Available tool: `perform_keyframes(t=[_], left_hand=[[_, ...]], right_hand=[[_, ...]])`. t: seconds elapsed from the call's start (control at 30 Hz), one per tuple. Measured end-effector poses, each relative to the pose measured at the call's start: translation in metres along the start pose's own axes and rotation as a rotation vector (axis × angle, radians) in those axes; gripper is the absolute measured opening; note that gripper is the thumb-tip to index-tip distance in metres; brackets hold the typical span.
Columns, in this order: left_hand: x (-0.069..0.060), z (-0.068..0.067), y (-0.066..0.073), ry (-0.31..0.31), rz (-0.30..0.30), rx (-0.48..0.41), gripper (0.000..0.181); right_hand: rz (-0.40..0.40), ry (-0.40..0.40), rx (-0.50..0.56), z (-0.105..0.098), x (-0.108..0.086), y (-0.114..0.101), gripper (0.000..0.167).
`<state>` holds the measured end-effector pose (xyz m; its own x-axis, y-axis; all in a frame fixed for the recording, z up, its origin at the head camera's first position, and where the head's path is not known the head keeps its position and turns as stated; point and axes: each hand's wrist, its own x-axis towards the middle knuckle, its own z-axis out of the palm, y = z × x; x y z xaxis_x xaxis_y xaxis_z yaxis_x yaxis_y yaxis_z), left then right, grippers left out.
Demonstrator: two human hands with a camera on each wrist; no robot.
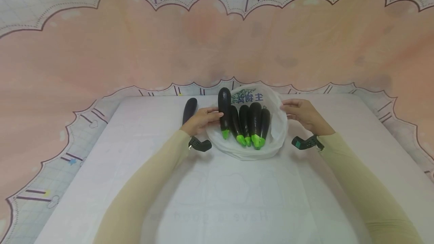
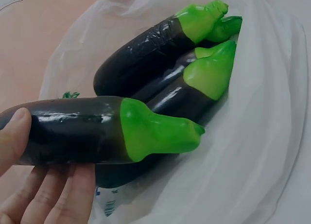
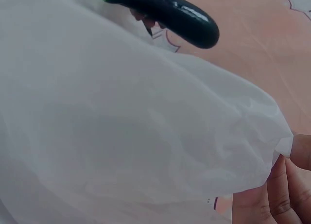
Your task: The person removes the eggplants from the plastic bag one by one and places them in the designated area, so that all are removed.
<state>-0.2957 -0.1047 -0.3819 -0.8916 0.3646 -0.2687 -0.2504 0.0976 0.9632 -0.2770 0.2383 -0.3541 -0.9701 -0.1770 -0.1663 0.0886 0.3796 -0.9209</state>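
Observation:
In the head view my left hand point(image 1: 202, 119) grips a dark eggplant point(image 1: 224, 104) with a bright green cap, held at the left rim of a white plastic bag point(image 1: 244, 153). The left wrist view shows thumb and fingers around this eggplant point(image 2: 73, 129), its cap pointing right over the bag's opening. Inside the bag lie several more eggplants point(image 1: 255, 121), their green ends toward me. My right hand point(image 1: 305, 114) pinches the bag's right edge; in the right wrist view thumb and fingers hold a fold of the plastic point(image 3: 243, 131).
Another dark eggplant point(image 1: 189, 110) lies on the white-covered table point(image 1: 217, 199), left of the bag and partly behind my left hand. A peach and white patterned cloth point(image 1: 217, 48) hangs beyond the table's far edge. Both wrists wear dark strapped devices point(image 1: 200, 144).

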Motion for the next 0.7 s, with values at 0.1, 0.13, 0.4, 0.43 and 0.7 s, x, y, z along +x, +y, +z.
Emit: perform_keyframes(t=[0.1, 0.13, 0.4, 0.43, 0.7], left_hand=[[-0.003, -0.004, 0.004, -0.009, 0.014, 0.006, 0.053], [-0.004, -0.005, 0.005, -0.005, 0.019, 0.004, 0.053], [-0.013, -0.015, 0.011, 0.014, 0.061, 0.005, 0.051], [-0.014, -0.017, 0.013, 0.02, 0.059, 0.017, 0.051], [-0.03, -0.032, 0.023, 0.079, 0.034, 0.054, 0.057]], right_hand=[[0.007, 0.004, -0.021, 0.0, 0.0, 0.0, 0.052], [0.008, 0.005, -0.021, -0.001, 0.0, 0.001, 0.052], [0.001, -0.001, 0.006, -0.001, 0.001, 0.001, 0.052], [-0.005, -0.002, 0.013, -0.001, 0.001, 0.0, 0.051], [-0.026, -0.015, 0.058, -0.001, 0.0, 0.001, 0.048]])
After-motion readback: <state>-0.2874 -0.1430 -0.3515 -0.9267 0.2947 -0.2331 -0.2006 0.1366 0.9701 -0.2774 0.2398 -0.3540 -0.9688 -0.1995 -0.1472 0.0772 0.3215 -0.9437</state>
